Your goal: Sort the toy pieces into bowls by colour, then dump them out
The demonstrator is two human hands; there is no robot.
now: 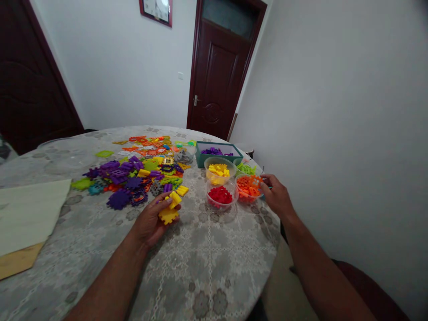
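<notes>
1. Head view, left hand [154,219]: the fingers were closed around several yellow pieces [169,216], held above the table [182,272], just beside the mixed pile [125,174].
2. Head view, right hand [278,194]: the thumb and fingertips pinched an orange piece [257,180] at the rim of the orange-filled bowl [248,202]; the red-filled bowl [209,203] stood directly beside it.
</notes>
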